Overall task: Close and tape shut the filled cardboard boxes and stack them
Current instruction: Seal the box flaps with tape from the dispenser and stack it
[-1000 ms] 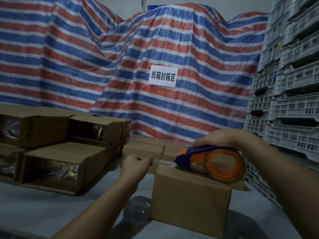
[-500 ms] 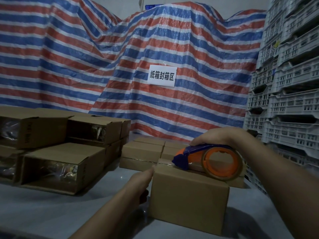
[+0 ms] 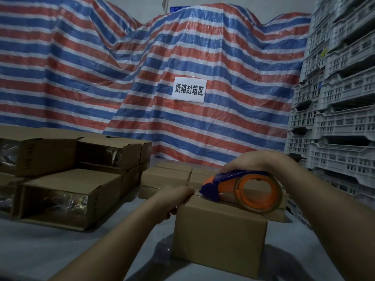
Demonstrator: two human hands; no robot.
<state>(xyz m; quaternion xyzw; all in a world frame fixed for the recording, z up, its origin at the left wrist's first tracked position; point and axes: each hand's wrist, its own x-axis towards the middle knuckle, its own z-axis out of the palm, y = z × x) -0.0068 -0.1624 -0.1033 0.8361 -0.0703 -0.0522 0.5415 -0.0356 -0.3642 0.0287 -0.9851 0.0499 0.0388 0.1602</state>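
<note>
The fingers (image 3: 230, 168) of the right hand (image 3: 251, 162) curl over the top of the tape dispenser (image 3: 243, 192), gripping its blue and orange body from above, with the roll of clear tape (image 3: 261, 194) showing in the orange ring. The dispenser's blue nose rests on the top of a closed cardboard box (image 3: 219, 234), near the box's left edge. The left hand (image 3: 172, 199) lies on that same left edge, its fingers laid over the corner and down the side, pressing the box; whether they pinch anything there cannot be told in the dim light. This box stands on the grey desk (image 3: 60, 250) right in front of the person, with both bare forearms reaching in from below. Just behind it sits a low group of closed boxes (image 3: 166, 177), side by side. To the left is a pile of larger cartons (image 3: 67, 191) lying on their sides, their open ends showing shiny plastic wrapping inside. Behind everything hangs a red, white and blue striped tarpaulin (image 3: 101, 67) bearing a white paper sign (image 3: 189, 89) with black characters. On the right rises a stack of pale plastic crates (image 3: 336, 98).
</note>
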